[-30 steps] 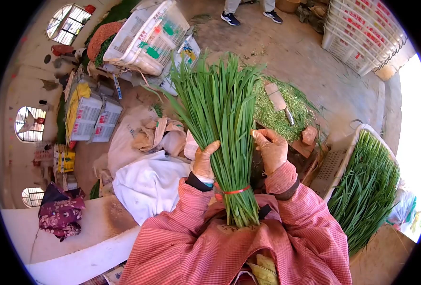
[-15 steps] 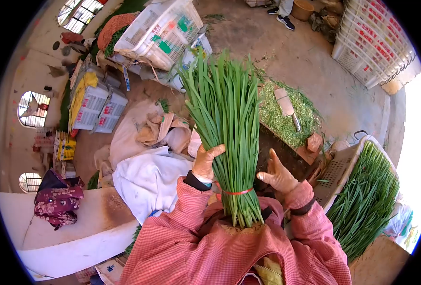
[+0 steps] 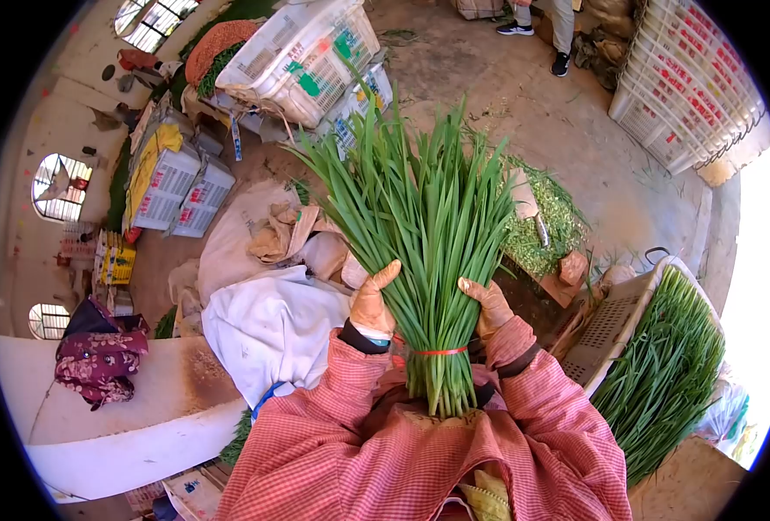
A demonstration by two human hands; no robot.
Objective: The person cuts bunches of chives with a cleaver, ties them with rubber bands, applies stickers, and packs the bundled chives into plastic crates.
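A thick bunch of garlic chives (image 3: 428, 234) stands upright in front of my chest, its leaf tips fanned out away from me. A red band (image 3: 439, 352) circles it near the cut stem ends. Gloved, my left hand (image 3: 372, 308) grips the bunch from the left, thumb showing and fingers mostly hidden behind the leaves. From the opposite side my right hand (image 3: 489, 306), also gloved, presses on the leaves above the band, thumb in front and its other fingers partly hidden.
To my right stands a crate (image 3: 606, 326) full of loose chives (image 3: 663, 369). A flat-bladed tool (image 3: 528, 204) lies on a heap of green trimmings (image 3: 554, 213). White cloth (image 3: 272, 326) is at left. Stacked crates (image 3: 684, 82) and a person's legs (image 3: 562, 30) are farther back.
My right hand has come in from the right and now touches the bunch. The leaves have spread wider. Farther back, more of the other person's legs is in view.
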